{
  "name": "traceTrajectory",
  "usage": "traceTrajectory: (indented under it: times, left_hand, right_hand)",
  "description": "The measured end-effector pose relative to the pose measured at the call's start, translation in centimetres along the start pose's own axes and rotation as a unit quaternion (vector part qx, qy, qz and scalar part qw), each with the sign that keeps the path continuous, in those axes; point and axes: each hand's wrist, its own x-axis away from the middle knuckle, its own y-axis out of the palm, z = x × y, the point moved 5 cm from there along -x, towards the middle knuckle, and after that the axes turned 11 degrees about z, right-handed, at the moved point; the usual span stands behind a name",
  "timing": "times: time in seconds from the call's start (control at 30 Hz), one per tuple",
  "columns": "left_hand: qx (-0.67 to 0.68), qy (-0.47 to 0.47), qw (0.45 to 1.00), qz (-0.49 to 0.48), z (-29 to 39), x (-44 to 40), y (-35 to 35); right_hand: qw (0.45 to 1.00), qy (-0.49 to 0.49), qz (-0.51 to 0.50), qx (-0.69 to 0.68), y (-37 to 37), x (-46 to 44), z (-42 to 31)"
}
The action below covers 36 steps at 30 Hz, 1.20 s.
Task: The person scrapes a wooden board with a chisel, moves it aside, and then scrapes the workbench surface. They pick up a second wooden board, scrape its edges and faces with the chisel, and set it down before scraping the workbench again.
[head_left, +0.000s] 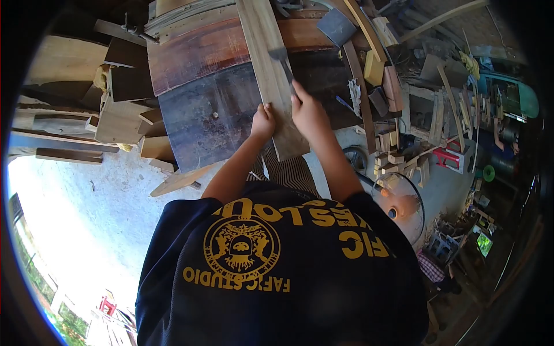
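A long pale wooden plank [266,66] lies lengthwise in front of me across a dark, worn work surface [199,124], its near end close to my body. My left hand [263,122] is closed on the plank's left edge near that end. On the right side, my right hand [310,113] wraps round the dark handle of a putty knife [279,54], whose grey, flat head rests on or just over the plank's face. The head is small in view, so contact is uncertain.
A dark block [337,26] and a yellow wood block [374,68] lie right of the plank. Boards and boxes [124,121] are stacked at left. A fan [398,207] stands at my right, near wood offcuts [392,144]. Other people are partly visible far right.
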Motion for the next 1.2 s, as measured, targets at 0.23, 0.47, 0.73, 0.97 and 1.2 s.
traceTrajectory:
  times: [0.23, 0.47, 0.73, 0.97, 1.2]
  left_hand:
    - [0.012, 0.012, 1.0, 0.009, 0.4, 0.1, -0.2]
    - [0.029, 0.006, 1.0, 0.0, 0.2, 0.2, -0.1]
    - [0.021, 0.001, 1.0, -0.008, -0.2, 0.1, 0.1]
    - [0.045, -0.04, 0.997, -0.057, -1.3, -0.4, 0.6]
    - [0.178, -0.12, 0.976, -0.042, 0.4, -9.0, 0.3]
  right_hand:
    - [1.0, -0.016, 0.005, 0.024, 0.2, -4.0, -2.3]
    - [1.0, -0.002, -0.014, 0.02, -0.3, 2.5, 0.5]
    - [0.998, -0.046, 0.016, -0.03, 2.4, -13.5, -5.9]
    - [0.994, -0.013, -0.035, -0.104, 0.0, -5.6, -1.8]
    - [0.989, 0.073, 0.093, -0.084, -4.7, 15.8, 17.4]
